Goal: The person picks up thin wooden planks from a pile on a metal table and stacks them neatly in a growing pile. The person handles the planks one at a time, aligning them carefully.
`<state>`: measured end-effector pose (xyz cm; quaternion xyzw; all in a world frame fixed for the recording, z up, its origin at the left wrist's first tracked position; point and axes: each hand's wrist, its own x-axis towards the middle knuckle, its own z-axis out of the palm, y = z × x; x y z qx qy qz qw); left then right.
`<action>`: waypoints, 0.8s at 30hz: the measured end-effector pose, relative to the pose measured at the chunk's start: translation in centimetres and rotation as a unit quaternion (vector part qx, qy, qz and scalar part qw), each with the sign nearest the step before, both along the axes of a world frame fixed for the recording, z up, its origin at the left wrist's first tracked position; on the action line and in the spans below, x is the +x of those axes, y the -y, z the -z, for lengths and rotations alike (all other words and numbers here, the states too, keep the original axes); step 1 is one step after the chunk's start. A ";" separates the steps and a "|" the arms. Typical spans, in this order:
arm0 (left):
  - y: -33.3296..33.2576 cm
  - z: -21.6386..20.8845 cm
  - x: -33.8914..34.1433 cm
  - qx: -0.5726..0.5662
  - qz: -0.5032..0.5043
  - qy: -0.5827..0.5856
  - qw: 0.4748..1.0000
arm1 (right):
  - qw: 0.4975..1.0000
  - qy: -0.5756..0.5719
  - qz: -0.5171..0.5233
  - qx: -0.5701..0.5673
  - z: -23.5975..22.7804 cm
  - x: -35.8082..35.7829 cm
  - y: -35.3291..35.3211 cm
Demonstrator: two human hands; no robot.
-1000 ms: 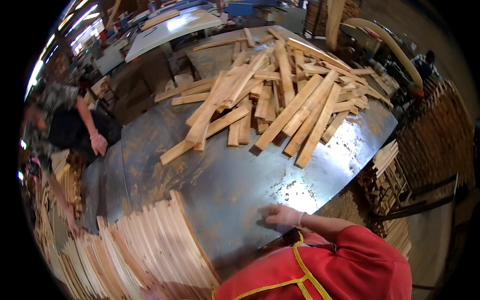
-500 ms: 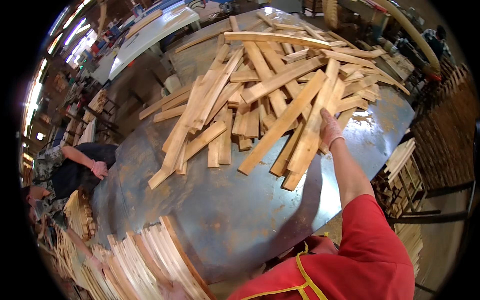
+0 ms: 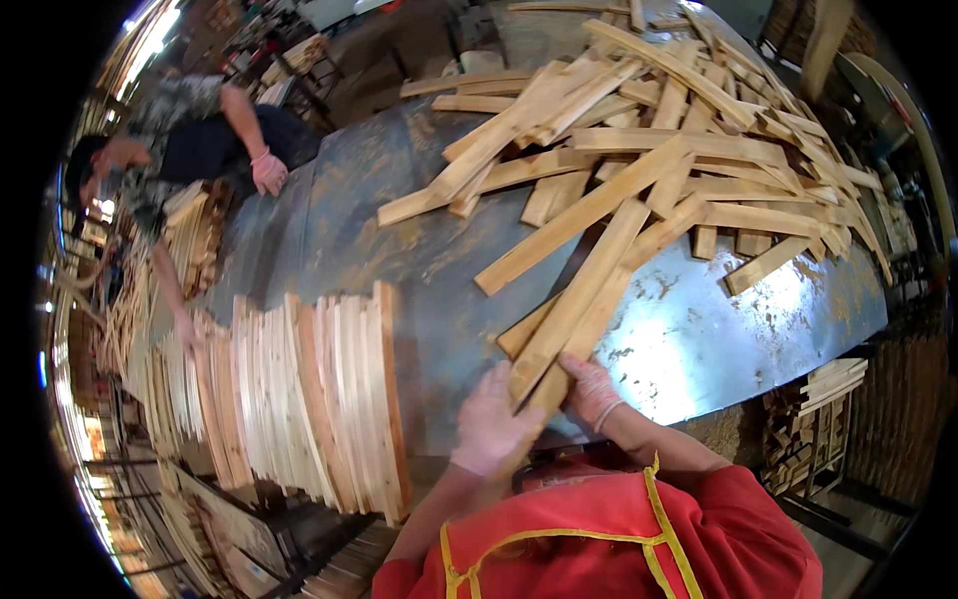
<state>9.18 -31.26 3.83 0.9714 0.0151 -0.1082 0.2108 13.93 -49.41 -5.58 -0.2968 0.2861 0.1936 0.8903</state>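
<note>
Both hands have drawn back to the bench (image 3: 419, 270) edge; left hand (image 3: 491, 427) and right hand (image 3: 591, 389) are each gripping the long wooden slats (image 3: 579, 299), grip pressed closed.

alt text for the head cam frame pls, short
Both of the person's hands, left hand and right hand, grip the near ends of a few long wooden slats pulled from a loose pile of slats on a grey metal table. A neat stack of slats stands at the left; another person leans at the table's far left.
</note>
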 end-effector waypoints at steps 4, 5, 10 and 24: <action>-2.9 2.2 -1.8 0.147 0.013 -0.036 0.988 | 0.972 0.084 -0.218 -0.004 -0.8 -3.3 -6.3; -4.3 3.6 -2.3 0.178 -0.004 -0.053 0.983 | 0.951 0.128 -0.280 -0.002 -0.6 -3.9 -7.4; -10.2 3.7 -5.5 0.007 -0.046 -0.051 0.998 | 0.923 0.132 -0.358 -0.052 1.2 -4.0 -6.0; -13.8 3.5 -5.7 0.151 -0.129 0.138 0.970 | 0.992 0.050 0.034 -0.112 5.8 7.9 4.2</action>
